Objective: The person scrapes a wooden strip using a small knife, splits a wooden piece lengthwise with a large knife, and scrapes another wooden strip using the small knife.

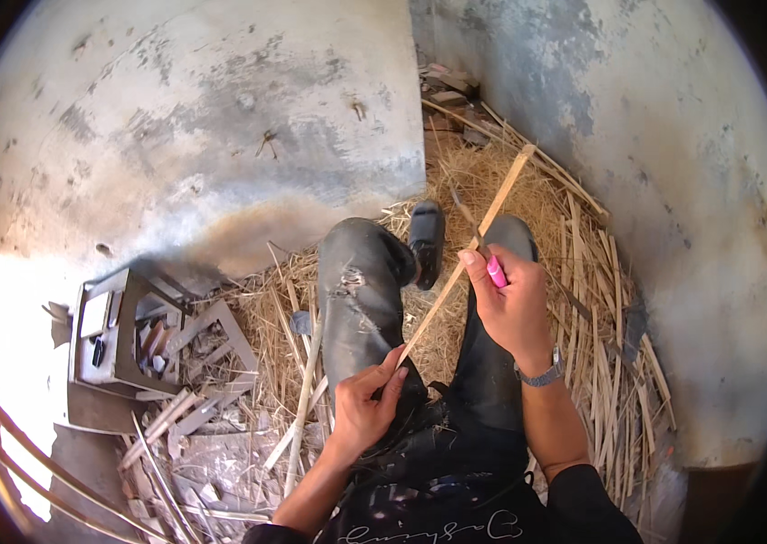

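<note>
No packages, labels, signs or screens anywhere in view.

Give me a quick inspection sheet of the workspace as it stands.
Surface: ground littered with straw-like shavings.
Job's things: long thin wooden strip, pink-handled knife laid against it.
Clutter: loose split sticks; metal stool frame with scraps.
Grippers: left hand pinches the strip's near end over the knee; right hand grips the knife, with a wristwatch.
Cables: nothing seen.
Surroundings: stained plaster walls meeting at a corner.
</note>
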`<state>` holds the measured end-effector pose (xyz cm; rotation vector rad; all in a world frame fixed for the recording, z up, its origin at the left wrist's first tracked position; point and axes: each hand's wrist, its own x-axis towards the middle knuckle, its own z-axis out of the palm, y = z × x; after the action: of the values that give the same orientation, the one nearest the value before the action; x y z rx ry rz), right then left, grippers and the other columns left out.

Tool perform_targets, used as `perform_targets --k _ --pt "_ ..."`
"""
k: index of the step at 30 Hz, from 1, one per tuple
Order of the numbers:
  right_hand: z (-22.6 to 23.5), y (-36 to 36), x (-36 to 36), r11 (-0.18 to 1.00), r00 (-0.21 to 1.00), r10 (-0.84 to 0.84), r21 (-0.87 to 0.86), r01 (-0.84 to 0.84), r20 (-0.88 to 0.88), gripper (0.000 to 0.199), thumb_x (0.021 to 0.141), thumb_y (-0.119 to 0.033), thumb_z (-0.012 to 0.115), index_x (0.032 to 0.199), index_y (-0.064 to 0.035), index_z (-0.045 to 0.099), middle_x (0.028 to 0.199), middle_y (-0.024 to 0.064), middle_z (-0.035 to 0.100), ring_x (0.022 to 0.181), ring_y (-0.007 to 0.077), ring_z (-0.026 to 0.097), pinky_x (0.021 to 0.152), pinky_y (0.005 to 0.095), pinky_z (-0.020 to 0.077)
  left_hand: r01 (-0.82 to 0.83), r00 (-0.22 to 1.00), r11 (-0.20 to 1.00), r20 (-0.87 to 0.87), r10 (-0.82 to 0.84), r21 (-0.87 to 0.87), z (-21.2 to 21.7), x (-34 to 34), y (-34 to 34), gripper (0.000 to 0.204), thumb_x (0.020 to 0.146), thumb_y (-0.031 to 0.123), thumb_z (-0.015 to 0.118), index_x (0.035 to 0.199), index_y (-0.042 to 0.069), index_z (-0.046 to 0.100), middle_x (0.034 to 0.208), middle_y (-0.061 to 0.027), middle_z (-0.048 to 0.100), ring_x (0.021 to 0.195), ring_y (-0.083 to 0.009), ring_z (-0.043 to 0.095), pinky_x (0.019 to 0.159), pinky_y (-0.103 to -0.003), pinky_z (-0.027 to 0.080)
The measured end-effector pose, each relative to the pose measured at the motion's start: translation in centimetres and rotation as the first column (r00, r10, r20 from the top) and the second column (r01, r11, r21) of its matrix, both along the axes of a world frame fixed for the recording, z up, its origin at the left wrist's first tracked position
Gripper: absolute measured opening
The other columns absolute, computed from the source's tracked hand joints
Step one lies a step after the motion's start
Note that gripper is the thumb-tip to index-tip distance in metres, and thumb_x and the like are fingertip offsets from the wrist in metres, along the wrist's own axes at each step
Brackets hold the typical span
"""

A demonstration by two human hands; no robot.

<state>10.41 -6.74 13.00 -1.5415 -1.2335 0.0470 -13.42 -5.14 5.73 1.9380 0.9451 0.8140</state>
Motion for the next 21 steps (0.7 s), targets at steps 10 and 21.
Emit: perform_targets --k 10,21 --pt "1.4 -5.4 2.0 0.985 0.913 0.061 -0.126 -0.121 -0.403 0.032 0.101 -0.021 0.062 0.075 -0.0031 0.065 0.058 -0.0027 0.046 0.053 0.0062 0.039 0.053 0.0255 0.0295 0.175 0.982 0.984 0.062 -0.177 0.04 -0.5 -0.1 1.0 0.032 0.092 0.005 0.075 0.124 0.0 0.073 0.07 -0.0064 0.065 0.06 -0.0089 0.055 0.056 -0.027 0.044" --pt "2.2 -13.5 2.5 0.882 0.68 0.458 0.386 -0.27 -0.572 0.026 0.094 -0.015 0.071 0.079 -0.0029 0.054 0.058 0.0008 0.042 0.047 0.0053 0.034 0.044 0.0257 0.0281 0.485 0.815 0.701 0.561 -0.146 -0.523 1.9 -3.7 2.6 0.035 0.111 0.023 0.051 0.126 -0.004 0.065 0.063 -0.0008 0.057 0.047 -0.0032 0.041 0.044 -0.02 0.03"
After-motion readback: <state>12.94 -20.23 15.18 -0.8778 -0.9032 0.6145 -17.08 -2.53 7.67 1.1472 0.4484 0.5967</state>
